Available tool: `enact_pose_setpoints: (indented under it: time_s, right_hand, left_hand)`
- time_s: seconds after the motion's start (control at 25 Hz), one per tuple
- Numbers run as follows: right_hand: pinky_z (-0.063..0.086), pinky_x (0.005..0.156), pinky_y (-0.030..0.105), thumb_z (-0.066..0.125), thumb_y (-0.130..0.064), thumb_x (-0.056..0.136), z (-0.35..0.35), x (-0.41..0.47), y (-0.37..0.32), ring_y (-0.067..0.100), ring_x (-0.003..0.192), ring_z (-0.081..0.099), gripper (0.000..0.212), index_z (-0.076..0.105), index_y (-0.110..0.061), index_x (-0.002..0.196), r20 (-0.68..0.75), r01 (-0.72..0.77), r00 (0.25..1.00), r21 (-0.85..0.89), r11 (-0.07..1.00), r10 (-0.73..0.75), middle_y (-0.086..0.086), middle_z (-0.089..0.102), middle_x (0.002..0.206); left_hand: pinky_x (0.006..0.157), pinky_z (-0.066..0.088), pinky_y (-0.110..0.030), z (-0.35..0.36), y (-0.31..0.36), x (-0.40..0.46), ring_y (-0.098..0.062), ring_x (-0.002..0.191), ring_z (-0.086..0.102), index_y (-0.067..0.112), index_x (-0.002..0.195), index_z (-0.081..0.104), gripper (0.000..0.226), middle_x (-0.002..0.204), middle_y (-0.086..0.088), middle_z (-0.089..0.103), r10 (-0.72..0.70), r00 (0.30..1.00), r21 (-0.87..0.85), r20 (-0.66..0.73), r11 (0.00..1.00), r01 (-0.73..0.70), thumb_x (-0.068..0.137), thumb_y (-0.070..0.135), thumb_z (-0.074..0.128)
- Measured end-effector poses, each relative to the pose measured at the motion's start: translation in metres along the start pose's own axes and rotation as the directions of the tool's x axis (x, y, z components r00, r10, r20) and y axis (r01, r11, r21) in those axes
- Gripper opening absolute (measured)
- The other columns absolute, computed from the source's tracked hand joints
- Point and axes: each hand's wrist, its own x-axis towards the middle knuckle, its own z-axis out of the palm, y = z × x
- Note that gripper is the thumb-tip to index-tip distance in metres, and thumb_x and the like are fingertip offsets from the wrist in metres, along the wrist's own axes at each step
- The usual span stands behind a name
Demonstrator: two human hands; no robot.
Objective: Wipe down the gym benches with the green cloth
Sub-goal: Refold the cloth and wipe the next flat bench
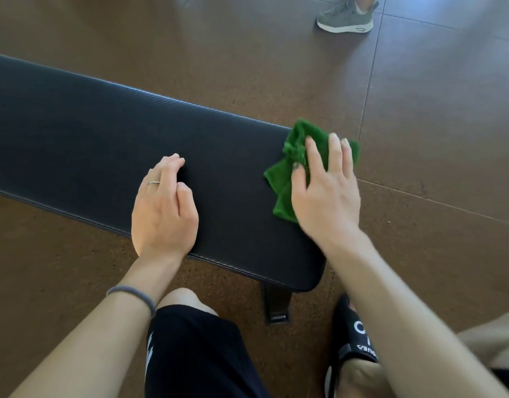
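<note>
Bench (104, 145): black padded top, long, running off to the far left.
Green cloth (287, 179): crumpled at the bench's right end, near its far corner, one edge overhanging.
Right hand (325, 193): flat on the cloth, fingers spread, pressing down rather than pinching.
Left hand (164, 208): bare on the bench near its front edge, fingers together and curled.
Risk: cloth slipping off the right end, since only held by pressure; bunched folds skipping patches.

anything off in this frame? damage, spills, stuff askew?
Nothing stands out. The black bench pad looks intact and dry. The green cloth is bunched rather than flat under the right hand at the bench end; the left hand rests bare on the pad.
</note>
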Motion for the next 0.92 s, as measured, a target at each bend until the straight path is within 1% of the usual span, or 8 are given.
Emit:
enact_pose_setpoints:
  time_s: [0.12, 0.2, 0.32, 0.4, 0.52, 0.64, 0.8, 0.92]
  right_hand:
    - [0.014, 0.127, 0.047, 0.033, -0.043, 0.108, 0.005, -0.017, -0.002, 0.031, 0.159, -0.002, 0.059, 0.023, -0.027, 0.164, 0.046, 0.027, 0.999, -0.007, 1.000, -0.027, 0.011, 0.005, 0.172]
    - [0.024, 0.123, 0.047, 0.035, -0.042, 0.108, -0.001, 0.030, 0.001, 0.034, 0.155, 0.015, 0.056, 0.030, -0.026, 0.162, 0.070, -0.016, 0.998, 0.059, 0.998, 0.012, 0.014, 0.021, 0.167]
    - [0.038, 0.107, 0.044, 0.033, -0.045, 0.108, -0.007, 0.076, 0.004, 0.038, 0.134, 0.046, 0.052, 0.043, -0.021, 0.153, 0.103, -0.193, 0.979, 0.190, 0.963, 0.176, 0.016, 0.048, 0.143]
    - [0.040, 0.103, 0.042, 0.037, -0.044, 0.108, -0.003, 0.035, 0.003, 0.036, 0.129, 0.049, 0.055, 0.034, -0.021, 0.158, 0.028, -0.197, 0.980, 0.291, 0.936, 0.198, 0.015, 0.044, 0.144]
    - [0.042, 0.107, 0.041, 0.036, -0.045, 0.106, -0.002, -0.069, -0.003, 0.028, 0.134, 0.044, 0.067, 0.013, -0.023, 0.164, 0.036, -0.167, 0.985, 0.415, 0.894, 0.167, 0.008, 0.030, 0.154]
    - [0.034, 0.119, 0.049, 0.035, -0.043, 0.106, 0.003, -0.052, 0.001, 0.036, 0.148, 0.028, 0.070, 0.010, -0.016, 0.165, 0.045, -0.105, 0.994, 0.264, 0.959, 0.096, 0.018, 0.017, 0.164]
    - [0.020, 0.125, 0.054, 0.028, -0.042, 0.110, -0.001, 0.032, -0.006, 0.043, 0.156, 0.011, 0.064, 0.012, -0.014, 0.165, 0.077, -0.171, 0.983, 0.045, 0.984, 0.167, 0.028, 0.011, 0.167]
    - [0.017, 0.125, 0.062, 0.025, -0.045, 0.107, 0.008, -0.033, -0.022, 0.042, 0.157, 0.012, 0.064, 0.026, -0.014, 0.163, -0.029, 0.068, 0.997, -0.144, 0.987, -0.073, 0.028, 0.015, 0.168]
  left_hand:
    - [0.111, 0.046, -0.049, 0.000, -0.003, 0.000, -0.021, 0.141, 0.048, 0.013, 0.138, 0.058, 0.049, 0.149, -0.003, 0.057, 0.001, 1.000, -0.001, 0.000, 1.000, -0.001, 0.100, 0.017, 0.028]
    - [0.110, 0.047, -0.048, 0.000, -0.004, 0.001, -0.021, 0.140, 0.049, 0.014, 0.137, 0.059, 0.049, 0.149, -0.003, 0.058, 0.008, 1.000, 0.005, 0.003, 1.000, -0.008, 0.099, 0.018, 0.028]
    - [0.109, 0.048, -0.048, 0.001, -0.004, 0.002, -0.020, 0.140, 0.049, 0.014, 0.136, 0.060, 0.049, 0.149, -0.001, 0.058, 0.002, 1.000, 0.007, -0.003, 1.000, -0.002, 0.098, 0.020, 0.028]
    - [0.109, 0.048, -0.050, 0.001, -0.004, 0.001, -0.020, 0.141, 0.049, 0.014, 0.135, 0.061, 0.049, 0.148, -0.001, 0.058, 0.008, 1.000, 0.009, -0.003, 1.000, -0.007, 0.099, 0.020, 0.029]
    - [0.110, 0.047, -0.050, 0.002, -0.004, 0.001, -0.020, 0.142, 0.048, 0.015, 0.135, 0.061, 0.049, 0.149, -0.001, 0.058, 0.002, 1.000, 0.015, -0.007, 1.000, -0.002, 0.099, 0.021, 0.029]
    - [0.108, 0.049, -0.051, 0.001, -0.003, 0.001, -0.021, 0.141, 0.049, 0.015, 0.135, 0.061, 0.050, 0.149, -0.001, 0.058, -0.002, 1.000, 0.011, -0.007, 1.000, 0.002, 0.099, 0.023, 0.027]
    - [0.109, 0.049, -0.049, 0.002, -0.006, 0.002, -0.020, 0.141, 0.049, 0.015, 0.134, 0.061, 0.048, 0.148, -0.001, 0.058, 0.010, 1.000, 0.013, -0.009, 1.000, -0.010, 0.100, 0.023, 0.028]
    - [0.110, 0.049, -0.047, 0.002, -0.006, -0.001, -0.019, 0.141, 0.049, 0.015, 0.134, 0.062, 0.048, 0.148, -0.001, 0.058, 0.011, 1.000, 0.010, -0.013, 1.000, -0.011, 0.100, 0.023, 0.029]
